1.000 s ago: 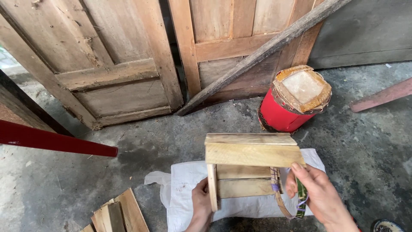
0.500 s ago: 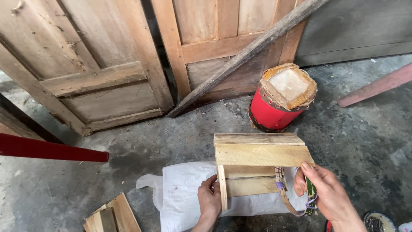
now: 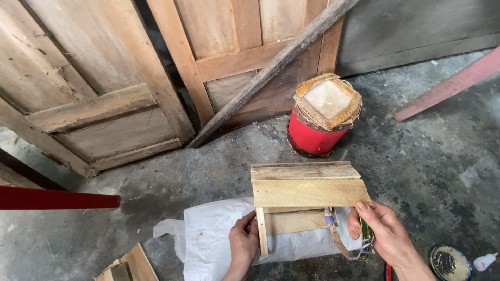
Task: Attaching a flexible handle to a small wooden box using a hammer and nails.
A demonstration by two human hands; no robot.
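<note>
Change: view shifted since half a second ago, so wooden stool point(image 3: 307, 192) and both hands sit a little further right and lower in frame; grip on the stool unchanged, red drum unmoved beside the doors.
Left hand point(image 3: 244, 243): curled around the stool's near left leg, thumb and fingers wrapped on the slat, closed on it.
Right hand point(image 3: 384, 234): closed at the stool's right end, thumb up against the edge of the top board, fingers folded over a green tool point(image 3: 367, 231) and a loop of brown and purple cord point(image 3: 341, 244) hanging below.
Wooden stool: pale rough boards, two planks as top, crossbar beneath, held upright and resting on a white woven sack point(image 3: 208, 242).
White woven sack: lying flat on the concrete floor point(image 3: 427, 166), its loose mouth bunched to the left.
Red drum point(image 3: 317, 127): just beyond the stool, standing upright, capped with a brownish frayed lid with a pale centre.
Wooden doors point(image 3: 104, 93): two weathered panels leaning behind, a long plank point(image 3: 276, 67) propped aslant across the right one.
Red bar point(image 3: 57, 199): jutting in from the left edge, near the floor.
Wood offcuts point(image 3: 127, 265): at bottom left, near the sack.
Round tin point(image 3: 450, 262): bottom right on the floor, a small white bottle point(image 3: 484, 261) just beside it.
Pink board point(image 3: 448, 86): lying at upper right, well apart from the hands.
</note>
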